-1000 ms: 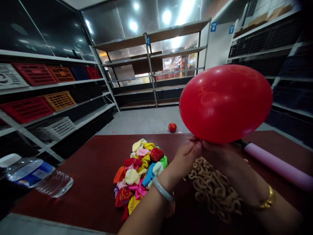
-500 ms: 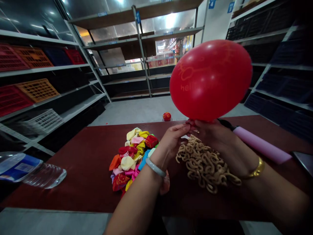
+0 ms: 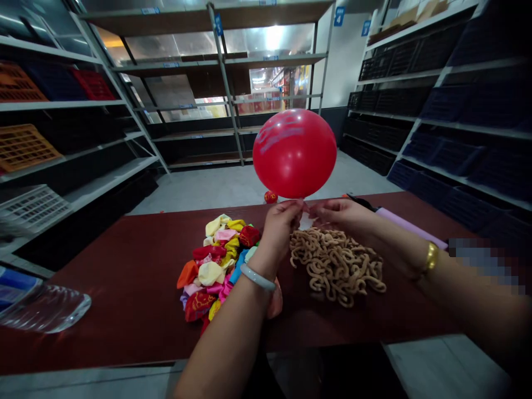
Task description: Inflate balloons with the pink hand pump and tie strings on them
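Observation:
A round red inflated balloon (image 3: 294, 154) stands upright above the far side of the table, its neck at the bottom between my hands. My left hand (image 3: 285, 221) pinches that neck from the left. From the right, the fingertips of my right hand (image 3: 341, 215) are closed at the neck too. Below and left of my left hand lies a heap of deflated balloons (image 3: 211, 271) in many colours. Under my right hand sits a pile of tan, curly cord-like pieces (image 3: 336, 266). A small whitish piece (image 3: 305, 221) shows between the hands; what it is I cannot tell.
The dark red table (image 3: 124, 277) carries a clear water bottle (image 3: 50, 305) on its left and a pink-purple cylinder (image 3: 411, 227) at right. A small red ball-like object (image 3: 271, 197) shows beyond the far edge. Shelves with crates (image 3: 35, 205) stand around.
The balloon has swung lower and left and looks smaller, its printed side turned. Both hands stay at the neck, with the right hand's fingers now more visible. The camera view has shifted right.

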`<control>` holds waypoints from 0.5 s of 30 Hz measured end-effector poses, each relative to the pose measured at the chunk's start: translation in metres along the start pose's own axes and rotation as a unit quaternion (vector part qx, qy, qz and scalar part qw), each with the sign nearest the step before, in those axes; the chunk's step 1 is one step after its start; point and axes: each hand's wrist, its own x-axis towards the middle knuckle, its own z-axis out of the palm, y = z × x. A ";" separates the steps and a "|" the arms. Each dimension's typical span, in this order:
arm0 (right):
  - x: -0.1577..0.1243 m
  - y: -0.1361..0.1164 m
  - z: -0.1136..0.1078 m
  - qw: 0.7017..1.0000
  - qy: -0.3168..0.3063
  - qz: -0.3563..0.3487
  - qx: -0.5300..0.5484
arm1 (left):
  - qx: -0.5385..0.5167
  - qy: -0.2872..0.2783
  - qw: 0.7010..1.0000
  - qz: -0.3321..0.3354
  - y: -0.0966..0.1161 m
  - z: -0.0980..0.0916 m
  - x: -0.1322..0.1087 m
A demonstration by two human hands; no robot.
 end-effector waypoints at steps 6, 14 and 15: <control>-0.040 0.013 -0.016 0.858 -0.026 -0.072 -0.509 | -0.156 0.016 0.987 -0.028 0.016 -0.009 0.001; -0.050 0.031 -0.016 0.885 -0.026 -0.056 -0.462 | -0.147 0.016 0.989 -0.019 0.014 -0.016 0.004; -0.049 0.031 -0.018 0.916 0.003 -0.032 -0.400 | -0.146 0.016 0.989 -0.019 0.014 -0.017 0.004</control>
